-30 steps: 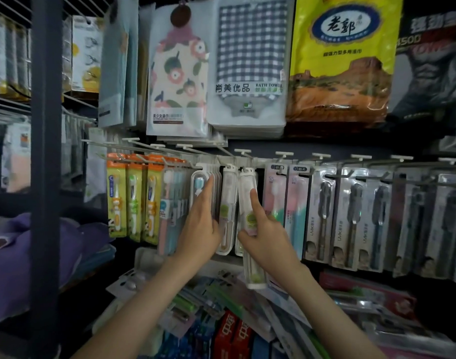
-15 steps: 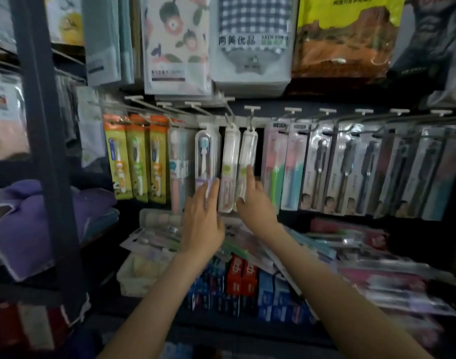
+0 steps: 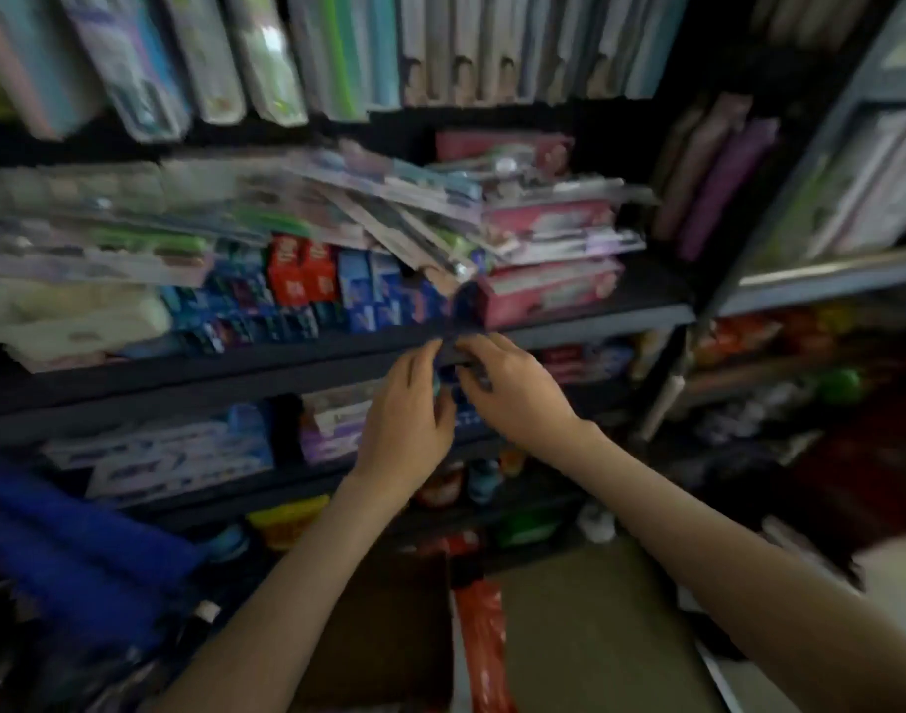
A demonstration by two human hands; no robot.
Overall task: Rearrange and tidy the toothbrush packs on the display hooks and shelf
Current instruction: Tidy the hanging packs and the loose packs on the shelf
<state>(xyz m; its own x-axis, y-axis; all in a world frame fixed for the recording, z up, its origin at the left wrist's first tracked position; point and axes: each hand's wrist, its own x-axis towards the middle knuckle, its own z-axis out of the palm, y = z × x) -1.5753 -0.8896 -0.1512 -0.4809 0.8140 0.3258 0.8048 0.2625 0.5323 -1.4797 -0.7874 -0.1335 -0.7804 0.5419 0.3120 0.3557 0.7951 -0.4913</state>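
The view is blurred by motion. Hanging toothbrush packs (image 3: pixel 265 54) line the top edge. Below them, loose toothbrush packs (image 3: pixel 389 208) lie piled crosswise on the shelf (image 3: pixel 234 367). My left hand (image 3: pixel 404 419) and my right hand (image 3: pixel 517 388) meet in front of the shelf's front edge, fingers curled round a small dark blue item (image 3: pixel 453 365) between them. What that item is cannot be made out. Neither hand touches the hanging packs.
Red and blue toothpaste boxes (image 3: pixel 306 285) and pink boxes (image 3: pixel 548 295) stand under the pile. More boxes fill a lower shelf (image 3: pixel 183 455). A blue cloth (image 3: pixel 70 548) bulges at the left; a red bag (image 3: pixel 486 650) and cardboard (image 3: pixel 584 635) lie on the floor.
The view has swung down from the hooks to the shelves. Both hands left the hanging clear packs and dropped to the shelf's front edge, closing together on a dark blue item.
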